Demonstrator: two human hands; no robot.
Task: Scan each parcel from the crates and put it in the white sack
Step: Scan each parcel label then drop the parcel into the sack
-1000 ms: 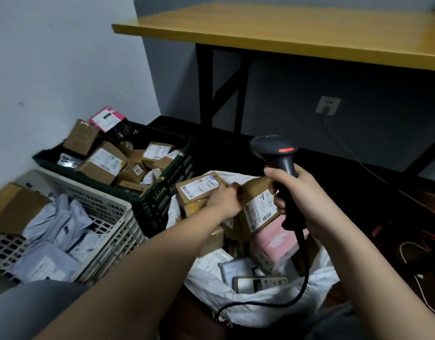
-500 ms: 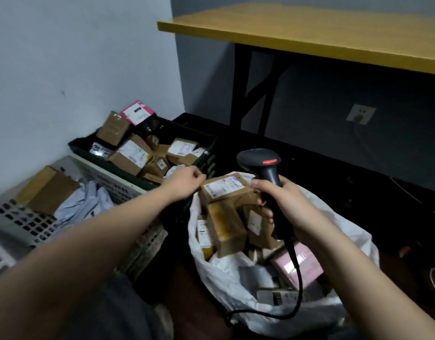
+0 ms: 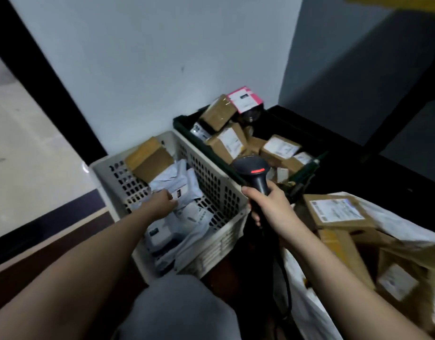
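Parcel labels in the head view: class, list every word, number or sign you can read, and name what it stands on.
No text is legible.
Box label in the white sack: print blurred.
Pink label, dark crate: too small.
Mailer bags, white crate: dark marks, unreadable.
Scanner: only a red bar, no text.

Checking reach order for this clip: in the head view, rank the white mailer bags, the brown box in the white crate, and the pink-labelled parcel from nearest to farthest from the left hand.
1. White mailer bags: in the white crate, right at the left hand.
2. Brown box: same crate, far corner.
3. Pink-labelled parcel: atop the dark crate by the wall.
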